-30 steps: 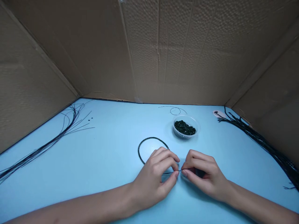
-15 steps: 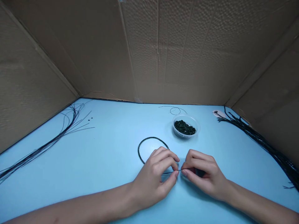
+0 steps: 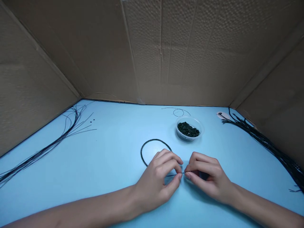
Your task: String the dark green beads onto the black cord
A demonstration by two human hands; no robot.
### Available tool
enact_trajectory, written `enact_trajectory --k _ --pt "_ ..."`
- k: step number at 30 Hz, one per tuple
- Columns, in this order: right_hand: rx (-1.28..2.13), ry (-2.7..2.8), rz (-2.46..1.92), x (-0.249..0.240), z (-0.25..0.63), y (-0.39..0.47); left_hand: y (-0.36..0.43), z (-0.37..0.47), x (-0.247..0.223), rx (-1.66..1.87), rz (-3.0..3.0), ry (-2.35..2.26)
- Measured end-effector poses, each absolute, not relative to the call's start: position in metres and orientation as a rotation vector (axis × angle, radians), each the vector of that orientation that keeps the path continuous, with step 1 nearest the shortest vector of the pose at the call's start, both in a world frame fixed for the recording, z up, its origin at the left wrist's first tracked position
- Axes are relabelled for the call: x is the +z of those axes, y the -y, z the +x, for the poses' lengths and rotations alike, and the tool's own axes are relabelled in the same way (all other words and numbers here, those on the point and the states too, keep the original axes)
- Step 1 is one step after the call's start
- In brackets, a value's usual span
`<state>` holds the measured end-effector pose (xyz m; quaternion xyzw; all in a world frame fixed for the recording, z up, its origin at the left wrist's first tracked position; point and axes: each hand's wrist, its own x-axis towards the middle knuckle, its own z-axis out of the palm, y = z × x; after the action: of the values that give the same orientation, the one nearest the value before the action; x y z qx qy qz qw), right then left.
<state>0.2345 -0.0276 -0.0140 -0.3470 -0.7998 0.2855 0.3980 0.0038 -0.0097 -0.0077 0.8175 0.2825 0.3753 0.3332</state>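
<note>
Pinching in closed grip a thin dark cord (image 3: 173,175), btwn thumb and finger of L hand (image 3: 161,179); pinching same cord also w/ R hand (image 3: 210,177), just beside, w/ only a short bit visible btwn. On the worktop (image 3: 106,161), beyond L hand and partly covered by it: a loop of dark beads (image 3: 155,139), seemingly joined to the cord, but hard to tell w/ L hand in front. Beyond R hand: a clear round bowl (image 3: 188,139) w/ dark green beads (image 3: 186,128) inside. Just behind the bowl: a loose curled thread (image 3: 178,109). At far L: a bundle of fine black cords (image 3: 64,134). At far R: a bundle of thicker black strands (image 3: 266,141), by a pale disc (image 3: 225,115).
</note>
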Motion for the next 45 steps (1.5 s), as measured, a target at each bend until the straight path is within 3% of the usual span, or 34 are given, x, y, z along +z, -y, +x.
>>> enact_trajectory --k 45 --pt "0.715 2.03 -0.884 -0.0138 0.2346 0.0271 0.0099 0.0041 -0.0083 0.976 2.141 -0.732"
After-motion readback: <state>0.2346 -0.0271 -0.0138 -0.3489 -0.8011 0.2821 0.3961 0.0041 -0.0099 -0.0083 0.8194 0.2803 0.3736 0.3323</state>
